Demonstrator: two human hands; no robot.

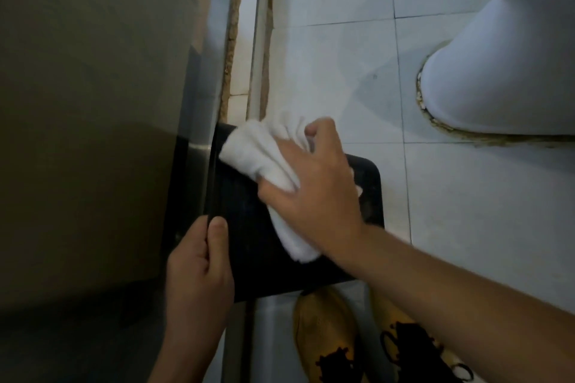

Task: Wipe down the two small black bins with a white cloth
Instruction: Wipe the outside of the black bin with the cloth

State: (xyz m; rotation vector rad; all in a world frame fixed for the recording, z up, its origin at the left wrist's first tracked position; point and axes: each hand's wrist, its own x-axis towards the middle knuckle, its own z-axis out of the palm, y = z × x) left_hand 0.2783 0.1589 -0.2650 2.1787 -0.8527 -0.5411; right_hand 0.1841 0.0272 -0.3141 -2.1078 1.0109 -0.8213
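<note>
Pressing the soft white cloth (264, 165) onto the black bin (249, 258), the right hand (314, 183) bunches it in curled fingers. Left hand (199, 270) pinches the bin's left rim; rigid, probably light, so brace there.

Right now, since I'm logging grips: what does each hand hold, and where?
The right hand clutches the bunched middle of the white cloth, pressing it on the black bin. The left hand pinches the bin's left edge.
</note>
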